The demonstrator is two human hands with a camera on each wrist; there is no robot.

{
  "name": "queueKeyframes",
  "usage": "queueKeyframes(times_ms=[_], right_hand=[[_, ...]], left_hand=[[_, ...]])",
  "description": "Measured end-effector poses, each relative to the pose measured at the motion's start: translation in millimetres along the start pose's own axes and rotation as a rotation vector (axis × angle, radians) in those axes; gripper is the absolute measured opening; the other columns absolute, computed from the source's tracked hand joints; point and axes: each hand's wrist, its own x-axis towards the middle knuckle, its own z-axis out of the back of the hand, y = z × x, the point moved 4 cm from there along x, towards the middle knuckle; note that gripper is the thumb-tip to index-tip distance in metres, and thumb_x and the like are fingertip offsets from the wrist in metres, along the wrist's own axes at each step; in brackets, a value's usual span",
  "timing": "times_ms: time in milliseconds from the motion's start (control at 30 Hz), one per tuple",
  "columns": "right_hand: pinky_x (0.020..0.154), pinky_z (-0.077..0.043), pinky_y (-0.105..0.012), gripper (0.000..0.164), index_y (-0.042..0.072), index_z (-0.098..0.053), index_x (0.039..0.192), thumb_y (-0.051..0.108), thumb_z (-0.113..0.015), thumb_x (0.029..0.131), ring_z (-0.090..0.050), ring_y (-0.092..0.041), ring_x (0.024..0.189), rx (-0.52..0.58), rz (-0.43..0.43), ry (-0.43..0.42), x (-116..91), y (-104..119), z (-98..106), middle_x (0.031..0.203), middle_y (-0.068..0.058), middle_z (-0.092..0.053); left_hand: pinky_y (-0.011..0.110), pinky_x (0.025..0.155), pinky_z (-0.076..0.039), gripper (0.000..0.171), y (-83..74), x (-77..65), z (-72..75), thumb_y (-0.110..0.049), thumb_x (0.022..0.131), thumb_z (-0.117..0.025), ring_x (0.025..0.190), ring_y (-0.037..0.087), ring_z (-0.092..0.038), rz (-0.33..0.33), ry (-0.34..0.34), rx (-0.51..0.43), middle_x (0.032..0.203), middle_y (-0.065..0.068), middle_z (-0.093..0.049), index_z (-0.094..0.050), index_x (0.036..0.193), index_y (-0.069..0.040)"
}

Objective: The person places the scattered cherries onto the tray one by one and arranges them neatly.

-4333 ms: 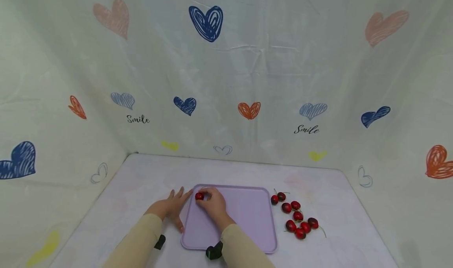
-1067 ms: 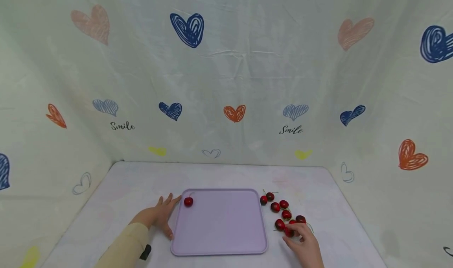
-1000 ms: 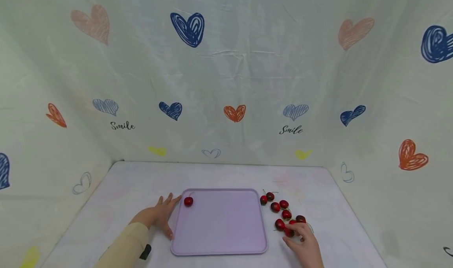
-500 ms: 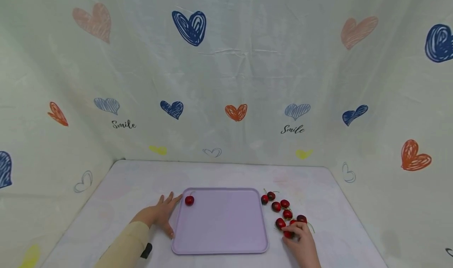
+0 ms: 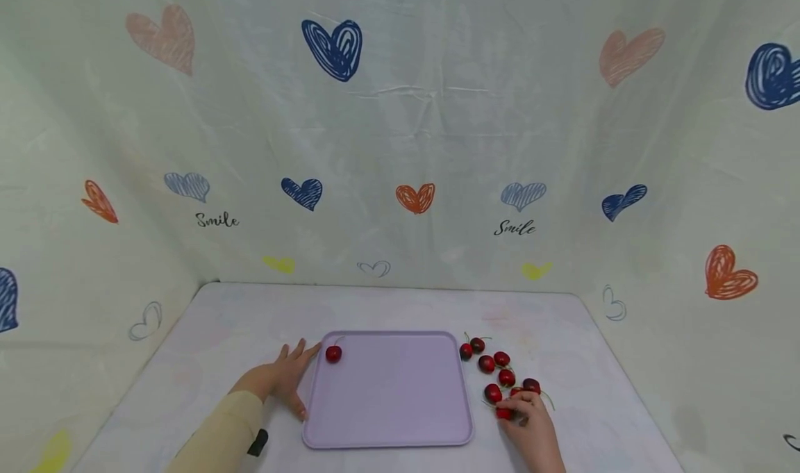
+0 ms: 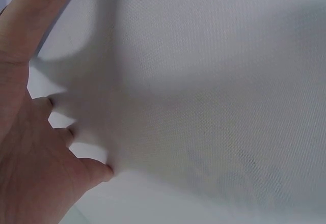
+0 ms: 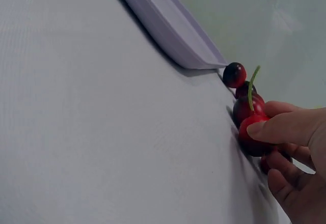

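Note:
In the head view my right hand (image 5: 533, 428) pinches a dark red cherry (image 5: 503, 413) between thumb and fingers, at the near side of a loose group of cherries. Seen from the right wrist, that cherry (image 7: 250, 145) has a green stem pointing up, with a fingertip pressed on its side. My left hand (image 5: 282, 383) lies with fingers spread along the left edge of a light purple tray (image 5: 387, 447), fingertip and thumb right at its rim. A single cherry (image 5: 334, 353) with its stem sits inside the tray's far left corner.
Several more cherries, such as one near the tray (image 5: 486, 364) and a far one (image 5: 478, 344), lie on the white table (image 5: 387, 306) to the tray's right. A curtain (image 5: 369, 126) printed with hearts hangs behind and around the table.
My right hand has let go of the cherry in the tray's far left corner and moved right to the group. Its fingers have closed on another cherry, shifting it slightly left. The left hand stays.

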Motion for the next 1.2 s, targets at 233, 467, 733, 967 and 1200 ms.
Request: queueKeyframes(times_ms=[233, 467, 733, 967, 1200], right_hand=[[0.068, -0.049, -0.032, 0.02, 0.007, -0.076, 0.096, -0.002, -0.075, 0.079, -0.052, -0.022, 0.085, 0.055, -0.003, 0.025, -2.9, 1.2, -6.1, 0.096, -0.006, -0.056], [0.069, -0.046, -0.03, 0.019, 0.011, -0.076, 0.094, 0.005, -0.08, 0.076, -0.054, -0.028, 0.102, 0.022, 0.061, 0.048, -2.8, 12.6, -12.9, 0.109, -0.006, -0.059], [0.073, -0.051, -0.031, 0.018, 0.01, -0.076, 0.092, 0.002, -0.08, 0.077, -0.057, -0.025, 0.1, 0.005, 0.09, 0.015, -4.9, 24.1, -12.0, 0.105, -0.004, -0.061], [0.086, -0.054, -0.035, 0.018, 0.007, -0.076, 0.095, -0.003, -0.077, 0.08, -0.056, -0.026, 0.105, 0.161, 0.142, 0.029, -6.7, 46.2, -15.5, 0.107, -0.007, -0.058], [0.083, -0.055, -0.027, 0.01, 0.007, -0.077, 0.09, -0.001, -0.073, 0.084, -0.059, -0.026, 0.106, 0.279, 0.2, 0.082, -9.6, 70.1, -33.0, 0.111, -0.006, -0.061]], left_hand=[[0.077, 0.099, -0.022, 0.122, 1.2, -1.3, -1.1, -0.033, 0.055, -0.096, 0.133, 0.066, -0.009, 0.009, 0.01, -0.007, 0.151, 0.038, -0.016, -0.026, 0.15, -0.002], [0.077, 0.099, -0.022, 0.122, 1.5, -3.2, -1.1, -0.032, 0.055, -0.096, 0.133, 0.066, -0.009, 0.003, 0.008, -0.01, 0.151, 0.039, -0.015, -0.025, 0.149, -0.001], [0.077, 0.098, -0.022, 0.122, 1.3, -3.8, -0.4, -0.033, 0.055, -0.096, 0.133, 0.066, -0.009, 0.011, 0.005, -0.004, 0.151, 0.038, -0.015, -0.025, 0.15, -0.002], [0.077, 0.097, -0.023, 0.122, 2.3, -3.9, 0.6, -0.034, 0.056, -0.096, 0.133, 0.065, -0.009, 0.012, 0.003, -0.003, 0.152, 0.037, -0.015, -0.025, 0.15, -0.002], [0.079, 0.093, -0.025, 0.123, -0.5, -3.9, 2.2, -0.035, 0.056, -0.095, 0.134, 0.065, -0.008, 0.004, 0.011, -0.011, 0.153, 0.036, -0.013, -0.024, 0.151, -0.003]])
